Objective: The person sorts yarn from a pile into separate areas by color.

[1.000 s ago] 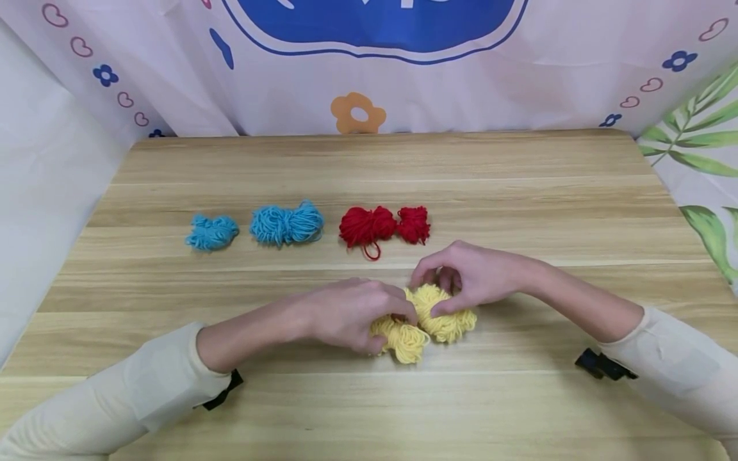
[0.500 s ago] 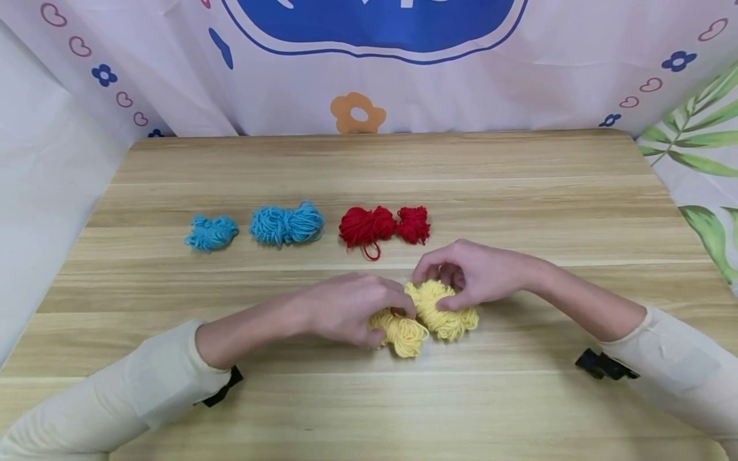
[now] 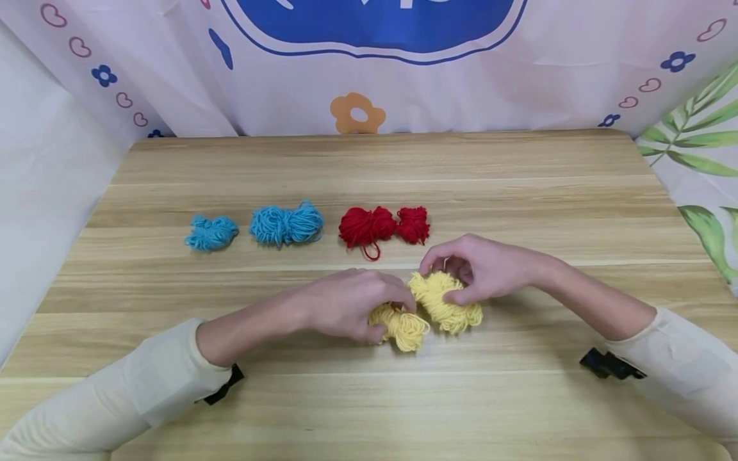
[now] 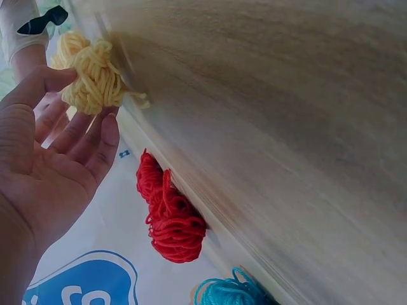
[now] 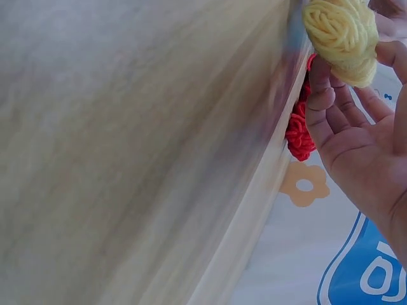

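Note:
Two yellow yarn bundles lie side by side near the middle of the table. My left hand [image 3: 357, 304] pinches the smaller yellow yarn bundle [image 3: 408, 330] between thumb and fingers; its left part is hidden under the hand. Just to the right, my right hand [image 3: 490, 267] grips the larger yellow yarn bundle [image 3: 446, 306], thumb on the near side and fingers on the far side. In the left wrist view, the left thumb presses on the yellow yarn [image 4: 95, 79]. The right wrist view has the right hand [image 5: 362, 146] around its yellow yarn [image 5: 343, 38].
Farther back on the wooden table [image 3: 369, 410] sit a small blue yarn bundle [image 3: 212, 233], a larger blue one [image 3: 286, 224], and two red bundles close together, the larger red yarn [image 3: 367, 225] and smaller red yarn [image 3: 413, 225]. A printed curtain [image 3: 461, 96] hangs behind.
My right hand has shifted slightly right and away from me with the larger yellow bundle. The smaller yellow bundle has moved slightly away from me too, and the gap between them has widened.

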Motion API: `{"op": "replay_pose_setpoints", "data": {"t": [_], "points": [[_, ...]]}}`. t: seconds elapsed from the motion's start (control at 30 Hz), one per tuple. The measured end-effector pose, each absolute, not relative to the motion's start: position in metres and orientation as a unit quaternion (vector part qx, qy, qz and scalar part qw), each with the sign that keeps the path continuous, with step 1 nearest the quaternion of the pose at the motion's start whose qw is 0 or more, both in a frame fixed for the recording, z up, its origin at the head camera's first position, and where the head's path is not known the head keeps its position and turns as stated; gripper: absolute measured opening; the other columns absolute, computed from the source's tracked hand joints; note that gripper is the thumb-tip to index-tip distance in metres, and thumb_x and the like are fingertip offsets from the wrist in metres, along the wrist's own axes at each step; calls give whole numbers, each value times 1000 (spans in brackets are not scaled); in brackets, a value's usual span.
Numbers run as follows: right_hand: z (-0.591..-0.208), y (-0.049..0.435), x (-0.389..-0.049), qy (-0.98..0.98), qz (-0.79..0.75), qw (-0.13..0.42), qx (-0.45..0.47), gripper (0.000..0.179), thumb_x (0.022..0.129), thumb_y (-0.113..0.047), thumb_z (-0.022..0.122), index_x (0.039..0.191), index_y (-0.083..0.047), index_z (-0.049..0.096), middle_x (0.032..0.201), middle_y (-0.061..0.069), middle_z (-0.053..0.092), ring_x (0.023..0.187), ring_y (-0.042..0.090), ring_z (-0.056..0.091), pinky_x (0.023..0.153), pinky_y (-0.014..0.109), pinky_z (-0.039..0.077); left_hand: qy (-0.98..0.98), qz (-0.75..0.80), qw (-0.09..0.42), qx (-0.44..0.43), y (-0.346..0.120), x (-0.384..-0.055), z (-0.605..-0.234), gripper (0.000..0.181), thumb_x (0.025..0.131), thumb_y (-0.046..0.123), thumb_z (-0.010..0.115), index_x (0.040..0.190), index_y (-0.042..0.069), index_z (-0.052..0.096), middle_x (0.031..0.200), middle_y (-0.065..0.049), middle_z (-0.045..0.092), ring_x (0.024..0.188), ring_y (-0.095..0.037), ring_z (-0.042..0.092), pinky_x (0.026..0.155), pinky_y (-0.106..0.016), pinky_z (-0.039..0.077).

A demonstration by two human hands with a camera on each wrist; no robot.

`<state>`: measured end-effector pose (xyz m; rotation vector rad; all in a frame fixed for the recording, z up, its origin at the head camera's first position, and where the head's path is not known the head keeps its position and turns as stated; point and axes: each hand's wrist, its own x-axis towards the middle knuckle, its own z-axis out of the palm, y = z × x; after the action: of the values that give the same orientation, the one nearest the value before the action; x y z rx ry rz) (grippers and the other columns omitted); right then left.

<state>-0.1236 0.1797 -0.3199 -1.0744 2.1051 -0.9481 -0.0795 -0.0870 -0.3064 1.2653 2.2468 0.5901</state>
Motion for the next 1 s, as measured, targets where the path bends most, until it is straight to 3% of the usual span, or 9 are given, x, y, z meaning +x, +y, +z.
{"op": "replay_pose_setpoints", "data": {"t": [0.47,0.73,1.0], "points": [[-317,194,-130,801,-359,259,-403,33,85,-6,76,117,-8,68,92,-2,63,69,13,52,59,24,46,826,223,235,461,-87,-81,-307,46,85,6,80,130,11,70,129,-1,69,116,-12,63,101,-31,53],[-315,200,-133,810,-368,245,-385,34,84,-3,78,116,-8,68,92,-1,64,69,15,54,60,25,48,822,231,220,471,-87,-84,-309,39,86,6,80,124,10,72,113,1,71,97,-9,61,91,-24,54],[-314,208,-138,814,-384,230,-370,33,85,-2,78,116,-6,68,95,1,66,70,14,55,59,25,47,820,253,212,468,-86,-86,-311,37,86,5,79,122,8,72,115,0,70,99,-10,61,93,-26,53]]}}
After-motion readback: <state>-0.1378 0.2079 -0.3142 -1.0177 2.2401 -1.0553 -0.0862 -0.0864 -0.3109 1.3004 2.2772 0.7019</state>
